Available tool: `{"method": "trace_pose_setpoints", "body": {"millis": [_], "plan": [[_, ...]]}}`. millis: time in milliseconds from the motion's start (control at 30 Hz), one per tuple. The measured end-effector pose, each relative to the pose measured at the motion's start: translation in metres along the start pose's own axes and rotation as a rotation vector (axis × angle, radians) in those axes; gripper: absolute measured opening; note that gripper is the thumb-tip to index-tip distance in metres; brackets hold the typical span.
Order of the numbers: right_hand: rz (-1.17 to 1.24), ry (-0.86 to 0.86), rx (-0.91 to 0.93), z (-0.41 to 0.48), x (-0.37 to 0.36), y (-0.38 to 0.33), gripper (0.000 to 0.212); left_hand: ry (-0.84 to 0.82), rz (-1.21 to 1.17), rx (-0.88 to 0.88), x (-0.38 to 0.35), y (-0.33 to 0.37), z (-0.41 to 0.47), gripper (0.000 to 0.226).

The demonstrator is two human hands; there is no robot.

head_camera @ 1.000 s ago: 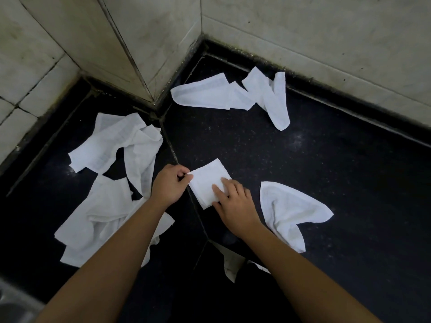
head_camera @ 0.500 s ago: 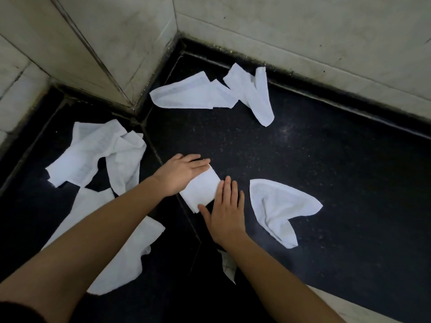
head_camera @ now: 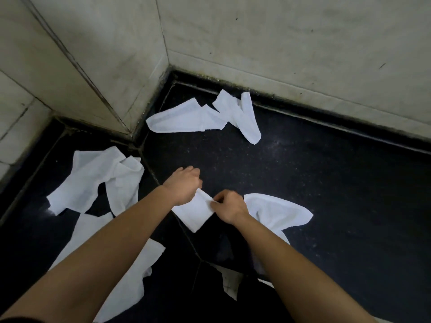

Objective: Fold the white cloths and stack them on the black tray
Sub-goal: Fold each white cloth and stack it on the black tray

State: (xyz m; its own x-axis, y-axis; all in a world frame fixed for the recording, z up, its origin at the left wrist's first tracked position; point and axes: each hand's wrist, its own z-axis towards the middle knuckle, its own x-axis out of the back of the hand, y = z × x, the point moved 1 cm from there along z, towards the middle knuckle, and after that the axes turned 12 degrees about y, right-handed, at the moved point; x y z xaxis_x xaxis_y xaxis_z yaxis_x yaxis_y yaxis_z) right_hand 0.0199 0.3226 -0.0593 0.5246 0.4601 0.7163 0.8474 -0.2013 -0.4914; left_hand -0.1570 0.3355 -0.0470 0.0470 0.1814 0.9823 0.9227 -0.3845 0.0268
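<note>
Head view: the right hand (head_camera: 229, 207) pinches the near edge of a small folded cloth (head_camera: 194, 212) that lies on the black bench (head_camera: 326, 183) between the two hands. The left hand (head_camera: 184, 184) sits over the cloth's far corner with curled fingers; whether it grips the cloth or only rests there I cannot tell, as it is blurred.

As a judgement, the task is at an early stage. This one cloth looks folded down to a compact square, perhaps with a last fold or the lift-off to come. Everything else is unfolded: a crumpled cloth (head_camera: 279, 210) just right of the right hand, a heap (head_camera: 98, 180) left of the left hand, another cloth (head_camera: 130, 276) under the left forearm, and a pair (head_camera: 203, 117) well beyond both hands by the tiled wall (head_camera: 279, 43). No black tray or stack is in view.
</note>
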Motion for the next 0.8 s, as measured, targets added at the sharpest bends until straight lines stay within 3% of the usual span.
{"method": "trace_pose_setpoints", "body": {"millis": [267,367,567,800], "plan": [[0.572,-0.023,0.019,-0.019,0.053,0.002,0.022,0.145,-0.903,0.411,0.052,-0.011,-0.035,0.01],[0.618,0.024,0.05,-0.03,0.067,0.009,0.009,0.239,-1.163,0.5,0.067,0.009,-0.045,0.011],[0.86,0.045,-0.092,-0.054,0.085,0.04,0.021,0.223,-1.488,0.694,0.06,0.058,-0.032,0.003],[1.111,0.112,-0.211,-0.097,0.119,0.1,0.015,0.034,-1.581,0.668,0.087,0.136,-0.011,0.012]]}}
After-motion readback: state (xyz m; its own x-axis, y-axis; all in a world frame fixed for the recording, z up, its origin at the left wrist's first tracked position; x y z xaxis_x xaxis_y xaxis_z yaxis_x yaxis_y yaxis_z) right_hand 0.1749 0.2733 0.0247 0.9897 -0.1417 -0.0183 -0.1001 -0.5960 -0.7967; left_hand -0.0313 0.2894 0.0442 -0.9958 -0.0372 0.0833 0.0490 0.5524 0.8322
